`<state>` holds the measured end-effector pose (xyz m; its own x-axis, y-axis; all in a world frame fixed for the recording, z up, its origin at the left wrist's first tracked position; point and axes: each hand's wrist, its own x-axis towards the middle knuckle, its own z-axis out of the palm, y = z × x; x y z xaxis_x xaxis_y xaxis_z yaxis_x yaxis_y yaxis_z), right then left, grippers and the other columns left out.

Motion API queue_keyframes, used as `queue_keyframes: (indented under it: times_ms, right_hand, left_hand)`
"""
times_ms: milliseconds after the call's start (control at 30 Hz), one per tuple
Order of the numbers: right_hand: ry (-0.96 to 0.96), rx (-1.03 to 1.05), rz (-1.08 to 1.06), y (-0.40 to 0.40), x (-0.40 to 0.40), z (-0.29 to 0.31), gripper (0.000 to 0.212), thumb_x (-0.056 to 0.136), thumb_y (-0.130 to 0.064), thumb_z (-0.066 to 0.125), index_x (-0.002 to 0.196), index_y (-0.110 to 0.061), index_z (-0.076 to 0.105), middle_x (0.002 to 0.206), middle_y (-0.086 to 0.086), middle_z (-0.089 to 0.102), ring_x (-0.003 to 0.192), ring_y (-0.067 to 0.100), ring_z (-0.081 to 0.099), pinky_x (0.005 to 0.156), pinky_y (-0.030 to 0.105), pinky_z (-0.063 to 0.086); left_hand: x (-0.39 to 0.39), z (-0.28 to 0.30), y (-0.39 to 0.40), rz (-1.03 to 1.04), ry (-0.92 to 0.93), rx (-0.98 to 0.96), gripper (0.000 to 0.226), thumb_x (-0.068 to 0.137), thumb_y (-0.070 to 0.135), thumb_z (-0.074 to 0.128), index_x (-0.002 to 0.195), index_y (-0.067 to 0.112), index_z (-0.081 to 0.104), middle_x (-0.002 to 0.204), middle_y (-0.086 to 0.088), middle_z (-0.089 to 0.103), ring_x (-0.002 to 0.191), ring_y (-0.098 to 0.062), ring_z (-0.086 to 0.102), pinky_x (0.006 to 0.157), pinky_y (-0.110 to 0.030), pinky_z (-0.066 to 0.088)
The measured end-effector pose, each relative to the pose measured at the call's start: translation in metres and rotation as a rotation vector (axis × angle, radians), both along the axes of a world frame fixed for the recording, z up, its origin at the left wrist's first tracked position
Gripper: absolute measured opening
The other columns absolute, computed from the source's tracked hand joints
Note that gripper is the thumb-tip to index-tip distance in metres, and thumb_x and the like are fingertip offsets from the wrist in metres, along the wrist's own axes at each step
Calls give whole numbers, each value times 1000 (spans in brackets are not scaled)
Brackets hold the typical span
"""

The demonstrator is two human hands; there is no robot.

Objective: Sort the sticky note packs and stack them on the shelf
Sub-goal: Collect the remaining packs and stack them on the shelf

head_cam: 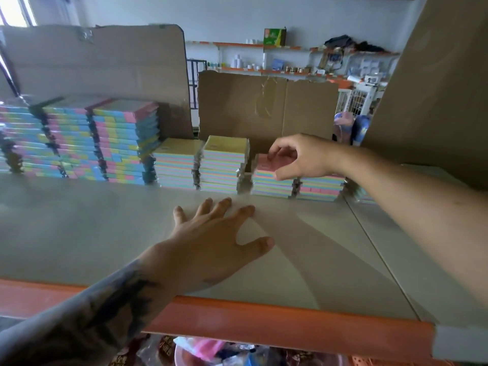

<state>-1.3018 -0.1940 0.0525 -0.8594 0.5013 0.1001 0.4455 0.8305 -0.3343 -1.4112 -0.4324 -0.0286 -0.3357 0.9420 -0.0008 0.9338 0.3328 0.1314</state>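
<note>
While the left hand lies flat on the grey shelf at lower centre of the frame, its fingers straight and spread and holding nothing, the right hand reaches in from the right edge to the row of packs at mid-frame. Its thumb and curled fingers pinch a pink-topped sticky note pack — this pack sits on top of a low stack of pastel-striped packs, right of centre. Just right of that stack, touching it, stands another low stack, partly under the right wrist. To the left, apart from the held pack by a narrow gap, rise two taller stacks with yellow tops, side by side. Further left, filling the left of the frame, stand still taller stacks of multicoloured packs, close against one another. Behind the rows, brown cardboard sheets stand upright — a larger one at upper left, another at the far right edge. An orange front rail borders the shelf along the bottom of the frame. Across the room at upper centre, white-and-orange wall shelves carry small goods too blurred to name.
</note>
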Motion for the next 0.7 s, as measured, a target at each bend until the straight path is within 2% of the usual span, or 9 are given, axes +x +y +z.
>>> queue_keyframes:
  times_ms: [100, 167, 267, 333, 367, 467, 567, 633, 700]
  right_hand:
    - [-3, 2, 1, -3, 2, 1, 35, 81, -36, 83, 110, -40, 64, 93, -22, 61, 83, 6, 58, 83, 29, 47]
    - [-16, 11, 4, -6, 5, 2, 36, 83, -37, 82, 116, -38, 67, 98, -21, 64, 93, 13, 62, 88, 30, 49]
    - [-50, 48, -12, -12, 12, 4, 52, 84, -47, 80, 133, -40, 63, 130, -14, 64, 117, 13, 59, 107, 33, 45]
    - [-4, 68, -20, -19, 22, 5, 61, 83, -52, 78, 140, -44, 57, 152, -13, 49, 137, 12, 48, 117, 35, 37]
    - [33, 82, -19, -24, 30, 6, 62, 84, -52, 78, 142, -45, 56, 157, -13, 44, 142, 11, 44, 118, 33, 33]
    - [76, 139, -3, -38, 65, 2, 60, 87, -47, 76, 144, -39, 56, 157, -7, 45, 142, 12, 42, 107, 23, 32]
    - [84, 164, -26, -47, 114, -7, 63, 88, -50, 75, 147, -40, 54, 161, -6, 39, 146, 10, 37, 104, 18, 25]
    - [91, 168, -35, -50, 153, -16, 65, 88, -52, 74, 148, -38, 53, 161, -5, 41, 146, 11, 37, 106, 16, 26]
    - [55, 177, -54, -51, 196, -24, 68, 88, -60, 70, 150, -41, 49, 163, -8, 37, 149, 12, 33, 115, 24, 24]
  left_hand:
    - [0, 1, 1, -2, 11, -2, 89, 76, 95, 16, 154, 52, 11, 169, 10, 9, 156, -18, 5, 120, -66, 9]
    - [0, 2, 2, -11, 18, 6, 89, 77, 95, 16, 154, 50, 13, 169, 9, 11, 155, -17, 8, 120, -65, 8]
    - [4, 5, 1, -35, 50, 22, 89, 78, 94, 15, 154, 48, 17, 169, 8, 14, 155, -17, 10, 121, -65, 6]
    - [8, 9, 0, -39, 81, 42, 87, 81, 92, 18, 155, 48, 17, 169, 8, 15, 155, -17, 11, 122, -63, 7]
    - [11, 11, -1, -35, 92, 57, 84, 82, 90, 20, 155, 47, 19, 168, 8, 17, 155, -17, 13, 123, -61, 8]
    - [30, 18, 3, -41, 122, 104, 78, 87, 86, 23, 153, 46, 24, 166, 9, 24, 152, -18, 22, 122, -56, 16]
    - [66, 23, 11, -65, 146, 145, 78, 87, 87, 21, 153, 45, 25, 164, 10, 27, 151, -17, 25, 121, -57, 18]
    - [96, 24, 18, -68, 150, 146, 79, 86, 87, 20, 154, 45, 25, 163, 11, 29, 151, -17, 26, 121, -59, 19]
    - [127, 26, 28, -66, 146, 141, 78, 86, 86, 21, 153, 46, 26, 163, 11, 30, 150, -19, 29, 119, -59, 21]
